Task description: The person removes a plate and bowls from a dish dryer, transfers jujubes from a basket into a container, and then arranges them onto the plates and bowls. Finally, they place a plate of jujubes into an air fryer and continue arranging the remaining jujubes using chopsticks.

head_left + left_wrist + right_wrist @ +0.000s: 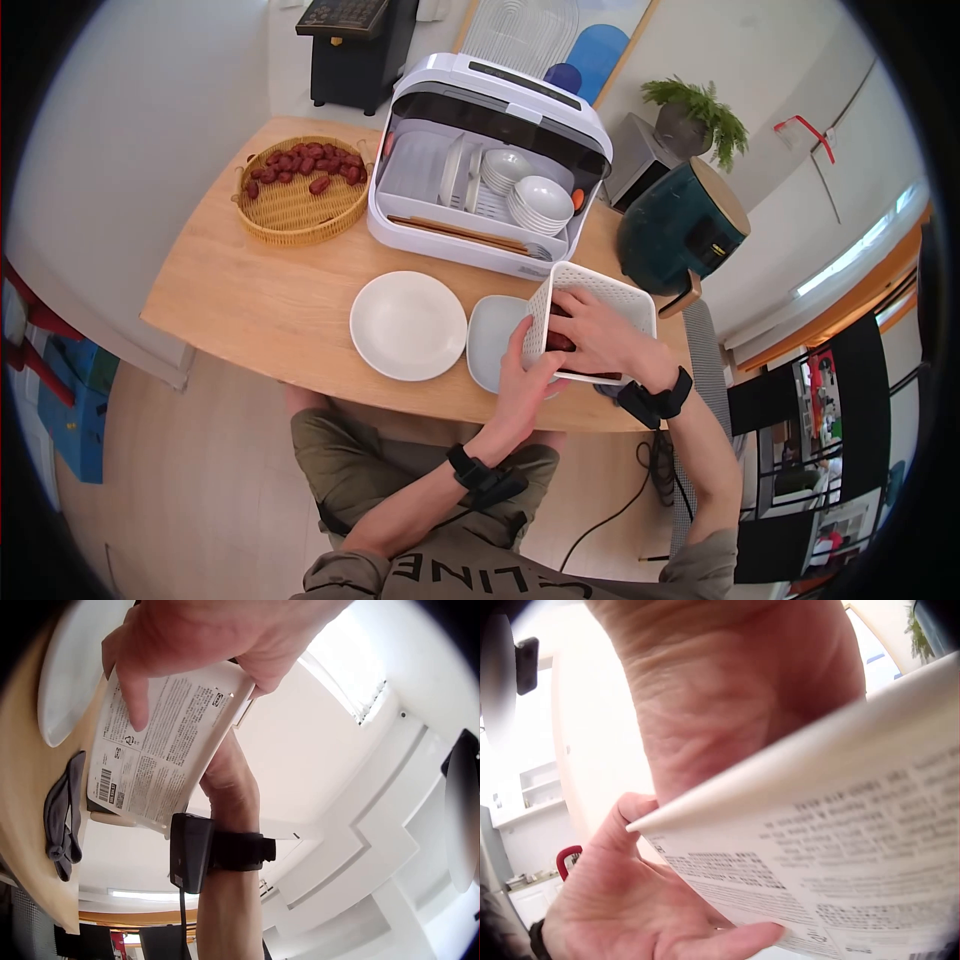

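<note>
A white perforated basket (617, 296) is tilted over the right part of the table, partly above a pale square plate (490, 335). My left hand (522, 385) grips its near left edge, thumb at the rim and fingers against the outer wall. Dark red dates (560, 342) lie inside it. Over them, my right hand (605, 338) reaches into the basket, its fingertips hidden among the dates; I cannot tell whether it grasps any. Printed text covers the label (161, 742) on the outside of the basket in the left wrist view.
A round white plate (408, 326) lies left of the square one. Behind stand a woven tray (300, 212) with dates, a dish cabinet (430, 230) with bowls and chopsticks, and a green air fryer (675, 225). A dark cloth (64, 817) lies near the table edge.
</note>
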A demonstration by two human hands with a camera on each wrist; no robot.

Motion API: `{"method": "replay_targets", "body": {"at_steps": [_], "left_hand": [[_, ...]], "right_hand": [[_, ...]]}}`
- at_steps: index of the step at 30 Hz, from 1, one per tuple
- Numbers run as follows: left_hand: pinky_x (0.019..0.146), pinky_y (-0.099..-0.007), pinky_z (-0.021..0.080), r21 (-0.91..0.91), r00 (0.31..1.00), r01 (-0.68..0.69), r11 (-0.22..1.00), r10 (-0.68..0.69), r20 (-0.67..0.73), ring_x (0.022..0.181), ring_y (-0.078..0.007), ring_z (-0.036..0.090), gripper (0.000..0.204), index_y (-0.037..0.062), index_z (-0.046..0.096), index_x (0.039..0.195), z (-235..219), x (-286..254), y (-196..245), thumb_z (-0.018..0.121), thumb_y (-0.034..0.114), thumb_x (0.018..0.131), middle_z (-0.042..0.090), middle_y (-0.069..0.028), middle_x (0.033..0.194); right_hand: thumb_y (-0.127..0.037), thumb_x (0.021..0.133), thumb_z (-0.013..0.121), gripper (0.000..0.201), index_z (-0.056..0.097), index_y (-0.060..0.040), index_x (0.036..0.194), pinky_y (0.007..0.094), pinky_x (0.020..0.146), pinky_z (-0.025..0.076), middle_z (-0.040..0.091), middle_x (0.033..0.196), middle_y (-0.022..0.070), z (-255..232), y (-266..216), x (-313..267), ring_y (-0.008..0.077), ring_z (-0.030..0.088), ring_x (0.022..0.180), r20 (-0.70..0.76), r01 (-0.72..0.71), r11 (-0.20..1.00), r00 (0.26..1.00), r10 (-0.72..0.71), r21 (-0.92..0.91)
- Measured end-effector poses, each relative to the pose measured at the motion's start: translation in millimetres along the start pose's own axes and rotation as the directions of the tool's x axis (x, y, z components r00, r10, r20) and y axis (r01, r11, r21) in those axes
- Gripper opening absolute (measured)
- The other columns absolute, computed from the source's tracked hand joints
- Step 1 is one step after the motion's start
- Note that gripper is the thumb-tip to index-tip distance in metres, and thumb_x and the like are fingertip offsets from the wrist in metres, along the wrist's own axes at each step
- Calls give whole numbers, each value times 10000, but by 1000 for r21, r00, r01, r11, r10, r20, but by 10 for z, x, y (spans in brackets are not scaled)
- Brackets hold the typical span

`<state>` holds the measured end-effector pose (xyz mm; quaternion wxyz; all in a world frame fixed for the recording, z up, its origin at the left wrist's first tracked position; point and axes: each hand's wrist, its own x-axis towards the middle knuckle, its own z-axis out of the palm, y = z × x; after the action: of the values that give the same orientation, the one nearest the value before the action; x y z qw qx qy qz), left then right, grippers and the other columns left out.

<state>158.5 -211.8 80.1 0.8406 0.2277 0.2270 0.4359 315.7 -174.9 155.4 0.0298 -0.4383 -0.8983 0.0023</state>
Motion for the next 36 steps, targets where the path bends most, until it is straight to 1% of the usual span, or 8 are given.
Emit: {"method": "replay_targets", "body": {"at_steps": [6, 11, 16, 22, 25, 30, 31, 36], "left_hand": [[865, -413, 543, -37, 999, 31, 999, -31, -23, 1179, -214, 514, 729, 106, 242, 1483, 2, -33, -52, 625, 179, 868, 438, -99, 1266], [858, -392, 546, -35, 996, -45, 998, 42, -78, 1141, -207, 543, 725, 116, 249, 1483, -50, 9, 40, 629, 160, 867, 441, -100, 1273], [854, -370, 544, 110, 993, -72, 991, 82, -88, 1111, -195, 562, 738, 142, 249, 1487, -83, 37, 3, 649, 152, 866, 447, -88, 1300], [857, -364, 548, -2, 997, -66, 998, 65, -44, 1104, -215, 556, 818, 79, 238, 1492, -38, -5, -6, 698, 168, 821, 400, -132, 1349], [864, -375, 539, 67, 996, -61, 996, 65, -60, 1123, -213, 541, 808, 91, 232, 1495, -27, 13, -98, 686, 171, 831, 404, -130, 1352], [880, -386, 529, 32, 998, -33, 999, 35, -50, 1154, -216, 533, 780, 117, 198, 1500, -20, 25, -96, 648, 162, 865, 416, -117, 1343], [894, -395, 527, 74, 998, -35, 997, 38, -42, 1163, -223, 542, 764, 122, 167, 1503, -21, 18, -93, 621, 150, 889, 428, -107, 1336], [913, -422, 520, 61, 1000, 26, 998, -25, -16, 1193, -216, 515, 747, 112, 153, 1504, 9, -28, -48, 600, 186, 910, 432, -104, 1322]], "right_hand": [[-398, 821, 645, 386, 661, -94, 1058, 456, 963, 438, 545, 1206, 146, -98, -26, -109, 370, 499, 1133, 120, -94, 996, 988, 94, -3], [-249, 822, 600, 259, 655, -51, 978, 423, 901, 474, 555, 1088, 164, -242, 13, -332, 363, 528, 1064, 93, -468, 882, 878, 470, -50], [-233, 836, 598, 257, 634, -20, 976, 439, 864, 485, 552, 1060, 185, -141, 108, -527, 381, 565, 1006, 120, -510, 852, 859, 498, 119], [-300, 865, 612, 358, 598, -27, 1097, 449, 854, 485, 562, 1109, 206, -191, 40, -581, 401, 578, 1003, 49, -597, 782, 799, 599, 175], [-344, 874, 621, 486, 536, -43, 1246, 434, 897, 471, 564, 1139, 235, -203, 66, -575, 399, 572, 1048, 193, -696, 702, 717, 669, 152], [-385, 874, 649, 645, 430, -80, 1398, 396, 1007, 410, 480, 1316, 222, -209, -154, -457, 365, 514, 1189, 288, -641, 679, 767, 573, 358], [-347, 877, 657, 614, 443, -81, 1388, 397, 1015, 409, 443, 1346, 210, -154, -165, -449, 356, 493, 1221, 201, -526, 745, 849, 488, 411], [-286, 870, 647, 482, 534, -80, 1292, 388, 998, 420, 456, 1334, 178, -239, -324, -298, 366, 497, 1198, 171, -390, 785, 920, 353, 480]]}}
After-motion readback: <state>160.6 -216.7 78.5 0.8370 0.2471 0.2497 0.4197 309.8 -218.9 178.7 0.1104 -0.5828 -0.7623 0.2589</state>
